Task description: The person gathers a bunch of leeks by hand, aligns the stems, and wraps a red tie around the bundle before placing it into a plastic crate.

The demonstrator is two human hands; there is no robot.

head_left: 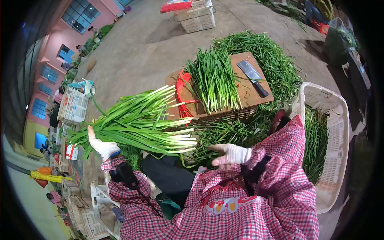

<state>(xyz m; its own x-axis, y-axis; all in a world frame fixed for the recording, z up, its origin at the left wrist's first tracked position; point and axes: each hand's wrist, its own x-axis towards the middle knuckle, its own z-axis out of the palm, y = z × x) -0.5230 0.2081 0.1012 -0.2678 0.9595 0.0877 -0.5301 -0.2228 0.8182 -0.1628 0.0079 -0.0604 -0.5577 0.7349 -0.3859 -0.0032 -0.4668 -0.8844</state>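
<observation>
My left hand [103, 145], in a white fingerless glove, is closed around a big bunch of garlic chives [148, 118] near its leafy end. The pale stem ends fan out to the right. My right hand [230, 155], gloved the same way, is open over my lap with its fingers apart and nothing in it. In front, a wooden board [250, 60] bears a neat pile of chives [214, 80], a cleaver [252, 77] with a black handle, and red ties [182, 90].
A heap of loose green leaves [268, 60] lies behind and below the board. At my right stands a white plastic crate [338, 156] with greens in it. Another crate [196, 19] is farther off on the concrete floor [152, 48]. Stacked crates [72, 106] and people line the left.
</observation>
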